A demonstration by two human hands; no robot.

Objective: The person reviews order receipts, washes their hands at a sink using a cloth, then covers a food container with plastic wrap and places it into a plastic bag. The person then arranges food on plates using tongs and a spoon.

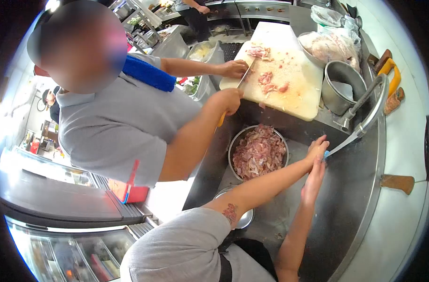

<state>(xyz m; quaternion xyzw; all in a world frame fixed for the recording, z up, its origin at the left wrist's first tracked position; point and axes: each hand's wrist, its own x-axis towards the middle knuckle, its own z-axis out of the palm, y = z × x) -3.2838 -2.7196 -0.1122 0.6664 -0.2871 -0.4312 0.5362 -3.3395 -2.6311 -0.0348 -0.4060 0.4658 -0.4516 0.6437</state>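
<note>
My left hand point(317, 149) is over the steel sink point(343, 188), fingers stretched out. Just below it is my right hand point(312, 183), its fingers extended upward and close to the left. A pale streak runs from the curved faucet point(365, 123) down to a small blue spot point(326, 154) at my hands; whether it is water or part of the spout is unclear. I see nothing gripped in either hand. A round metal bowl point(259, 152) of cut raw meat sits in the sink, left of my hands.
A co-worker point(125, 113) at the left holds a knife point(246, 75) on the white cutting board point(289, 96) with meat pieces. Behind the faucet stand a metal pot point(334, 70) and a bowl of raw poultry point(329, 44). Another metal bowl point(246, 220) lies under my left forearm.
</note>
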